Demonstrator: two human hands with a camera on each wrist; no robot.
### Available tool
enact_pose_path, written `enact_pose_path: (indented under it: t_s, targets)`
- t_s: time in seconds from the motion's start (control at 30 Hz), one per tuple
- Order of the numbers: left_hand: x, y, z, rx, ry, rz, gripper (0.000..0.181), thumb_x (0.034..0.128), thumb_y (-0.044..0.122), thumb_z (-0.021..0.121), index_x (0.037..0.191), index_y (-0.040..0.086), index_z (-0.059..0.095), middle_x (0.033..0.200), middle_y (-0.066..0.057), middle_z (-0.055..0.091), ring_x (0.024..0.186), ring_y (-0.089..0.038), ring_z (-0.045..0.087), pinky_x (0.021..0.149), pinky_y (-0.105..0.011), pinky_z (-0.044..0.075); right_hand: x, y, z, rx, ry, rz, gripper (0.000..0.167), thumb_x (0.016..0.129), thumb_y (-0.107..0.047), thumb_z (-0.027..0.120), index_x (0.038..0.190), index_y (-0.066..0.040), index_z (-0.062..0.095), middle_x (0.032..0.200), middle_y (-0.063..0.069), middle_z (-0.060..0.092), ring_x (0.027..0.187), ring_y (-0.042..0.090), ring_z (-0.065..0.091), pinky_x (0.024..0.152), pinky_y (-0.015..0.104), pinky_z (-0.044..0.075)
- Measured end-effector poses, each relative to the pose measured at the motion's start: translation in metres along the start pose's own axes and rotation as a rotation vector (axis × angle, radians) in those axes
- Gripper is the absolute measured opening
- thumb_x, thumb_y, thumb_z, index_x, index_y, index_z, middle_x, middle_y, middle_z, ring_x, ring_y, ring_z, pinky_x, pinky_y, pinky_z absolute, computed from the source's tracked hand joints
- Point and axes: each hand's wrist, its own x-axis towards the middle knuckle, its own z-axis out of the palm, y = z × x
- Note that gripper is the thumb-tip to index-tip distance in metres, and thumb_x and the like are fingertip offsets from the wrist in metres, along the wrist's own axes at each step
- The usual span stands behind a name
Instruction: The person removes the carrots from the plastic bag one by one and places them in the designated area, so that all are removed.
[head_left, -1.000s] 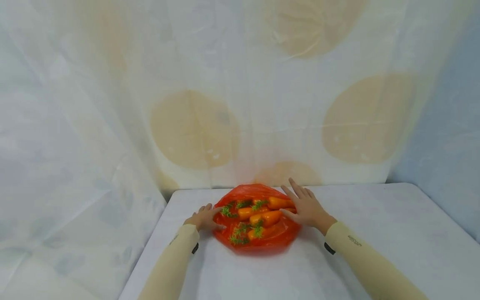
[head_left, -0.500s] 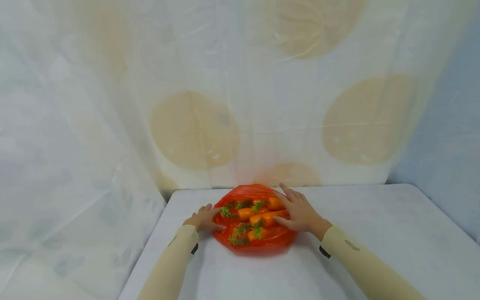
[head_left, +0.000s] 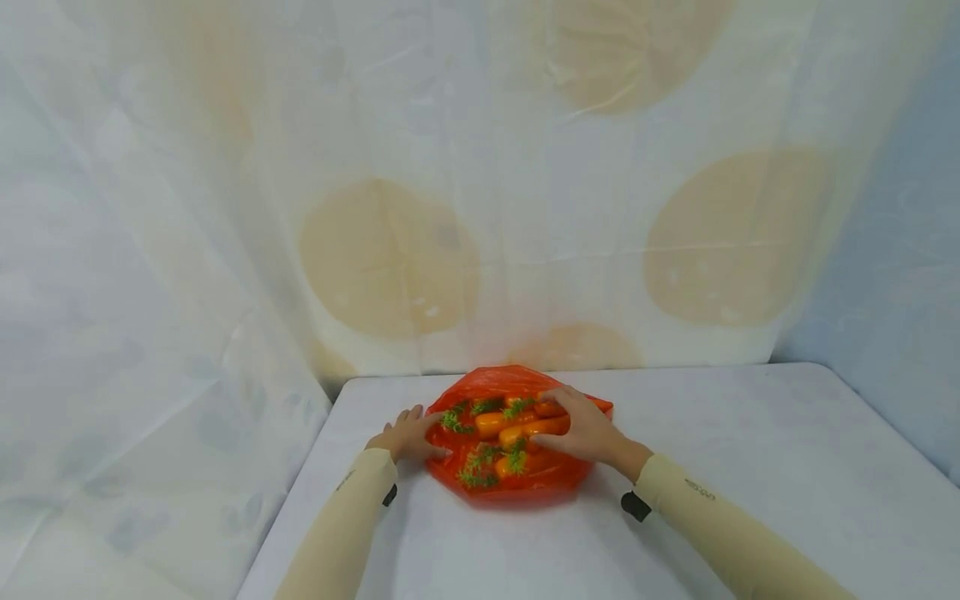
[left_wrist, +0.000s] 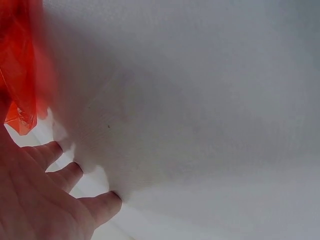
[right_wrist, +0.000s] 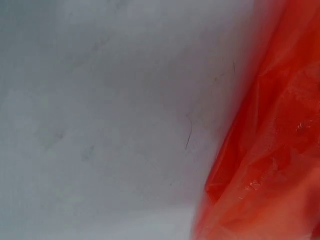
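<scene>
A red plastic bag lies on the table with several orange carrots with green tops in or on it. My left hand rests at the bag's left edge, fingers spread; in the left wrist view three fingertips of this hand touch the white surface beside the bag. My right hand lies over the right ends of the carrots, thumb and fingers bent around them. The right wrist view shows the red bag but no fingers.
The white table extends to both sides of the bag. Behind it hangs a pale sheet with large tan circles, and further sheets stand at the left and right.
My right hand has moved left and inward over the carrots, and its fingers have bent more. The bag's right corner now shows behind that hand. The left hand has stayed in place.
</scene>
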Motion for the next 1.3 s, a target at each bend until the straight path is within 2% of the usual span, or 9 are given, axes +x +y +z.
enact_pose_path:
  t_s: [0.17,0.33,0.6,0.93,1.17,1.3]
  targets:
    - [0.001,-0.002,0.0,0.001,0.007,-0.003,0.081,0.0814,0.056,0.072,0.151,0.03,0.04,0.163,-0.016,0.022,0.15,-0.042,0.016,0.117,-0.069,0.014,0.004,0.002,0.001,0.127,-0.039,0.103,0.066,0.076,-0.05,0.082,0.123,-0.009,0.061,0.12,0.005,0.066,0.114,0.023,0.06,0.102,0.046,0.049]
    - [-0.007,-0.002,-0.002,-0.008,0.001,-0.013,0.08,0.0818,0.055,0.073,0.151,0.028,0.041,0.163,-0.017,0.022,0.149,-0.043,0.016,0.116,-0.069,0.014,0.005,0.004,0.003,0.134,-0.063,0.163,0.056,0.075,-0.051,0.082,0.114,-0.014,0.067,0.111,-0.003,0.068,0.11,0.018,0.059,0.101,0.045,0.049]
    - [-0.014,-0.004,-0.004,-0.02,0.006,-0.014,0.081,0.0816,0.055,0.073,0.151,0.029,0.041,0.163,-0.016,0.022,0.149,-0.043,0.016,0.116,-0.069,0.014,0.008,0.006,0.007,0.137,-0.066,0.179,0.049,0.075,-0.05,0.082,0.108,-0.016,0.069,0.105,-0.005,0.068,0.104,0.017,0.059,0.098,0.044,0.051]
    - [-0.013,-0.005,0.0,-0.015,-0.008,-0.022,0.082,0.0809,0.056,0.073,0.151,0.029,0.04,0.163,-0.017,0.021,0.149,-0.043,0.015,0.116,-0.069,0.014,0.004,0.015,0.014,0.161,-0.082,0.227,0.05,0.07,-0.053,0.085,0.106,-0.021,0.069,0.105,-0.006,0.067,0.104,0.018,0.058,0.099,0.045,0.05]
    - [-0.012,-0.006,0.0,-0.008,-0.007,-0.017,0.082,0.0809,0.056,0.073,0.151,0.029,0.04,0.163,-0.016,0.021,0.15,-0.043,0.015,0.116,-0.069,0.014,0.002,0.017,0.016,0.159,-0.084,0.2,0.05,0.071,-0.051,0.085,0.107,-0.02,0.07,0.107,-0.006,0.068,0.105,0.016,0.059,0.099,0.044,0.05]
    - [-0.012,-0.007,0.0,-0.011,-0.004,-0.016,0.082,0.0808,0.056,0.073,0.151,0.029,0.04,0.163,-0.016,0.02,0.15,-0.043,0.014,0.116,-0.069,0.013,0.001,0.018,0.016,0.164,-0.115,0.215,0.051,0.07,-0.051,0.086,0.107,-0.021,0.069,0.107,-0.006,0.067,0.102,0.015,0.058,0.095,0.041,0.053]
